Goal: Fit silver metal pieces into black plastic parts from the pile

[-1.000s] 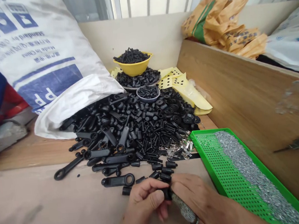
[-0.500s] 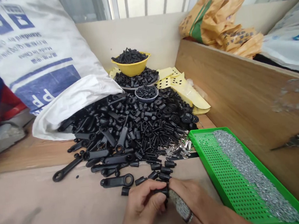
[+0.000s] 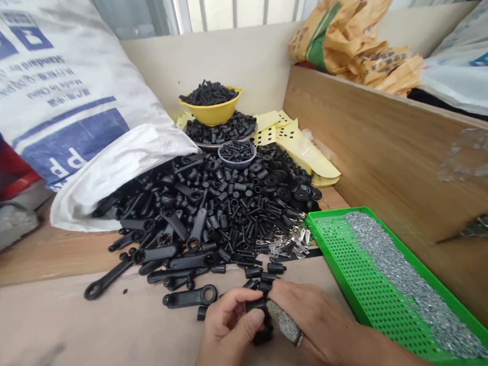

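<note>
The left hand (image 3: 226, 334) pinches a short black part (image 3: 256, 305) between thumb and forefinger, the fingers closed firmly on it, just above the tabletop (image 3: 90, 341). The right hand (image 3: 322, 322) is curled against the right end of that part, its fingers folded; what else they grip is hidden, and a speckled grey piece (image 3: 287, 321) runs along its inner side, though whether it is held or worn I cannot tell. Just beyond the fingertips lie several black cylinders (image 3: 277, 268), with a flat black lever (image 3: 190, 297) to their left, its ring end toward them. Behind these spreads a big heap of black plastic pieces (image 3: 228, 202), with shiny metal clips (image 3: 287, 247) at its near right edge. Right of the hands, a green tray (image 3: 349, 288) holds small grey metal bits (image 3: 403, 271) along its right side. At the back of the heap stand a small bowl (image 3: 239, 164) and a yellow bowl (image 3: 213, 115), both full of black pieces. A white sack (image 3: 132, 96) slumps over the heap's left side.
</note>
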Action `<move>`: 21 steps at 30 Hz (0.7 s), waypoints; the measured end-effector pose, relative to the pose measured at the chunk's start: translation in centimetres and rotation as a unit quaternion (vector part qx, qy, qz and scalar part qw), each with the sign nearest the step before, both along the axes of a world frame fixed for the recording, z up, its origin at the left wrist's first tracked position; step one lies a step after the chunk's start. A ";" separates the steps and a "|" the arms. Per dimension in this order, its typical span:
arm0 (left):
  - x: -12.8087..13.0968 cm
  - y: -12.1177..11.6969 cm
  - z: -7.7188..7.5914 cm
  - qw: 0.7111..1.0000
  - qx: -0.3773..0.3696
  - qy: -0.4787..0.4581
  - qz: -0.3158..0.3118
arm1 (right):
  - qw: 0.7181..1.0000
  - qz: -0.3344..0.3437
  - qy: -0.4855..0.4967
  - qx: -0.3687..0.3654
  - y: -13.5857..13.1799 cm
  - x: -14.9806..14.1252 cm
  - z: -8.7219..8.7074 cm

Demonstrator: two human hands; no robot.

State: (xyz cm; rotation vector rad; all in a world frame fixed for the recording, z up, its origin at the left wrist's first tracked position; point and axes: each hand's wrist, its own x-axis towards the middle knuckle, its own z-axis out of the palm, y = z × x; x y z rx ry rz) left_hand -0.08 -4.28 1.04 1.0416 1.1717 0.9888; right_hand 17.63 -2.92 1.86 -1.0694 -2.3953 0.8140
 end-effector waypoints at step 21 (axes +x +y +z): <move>-2.6 3.2 -0.5 0.924 0.233 0.302 -0.036 | 0.995 -0.051 -0.055 -0.067 4.6 -0.2 1.4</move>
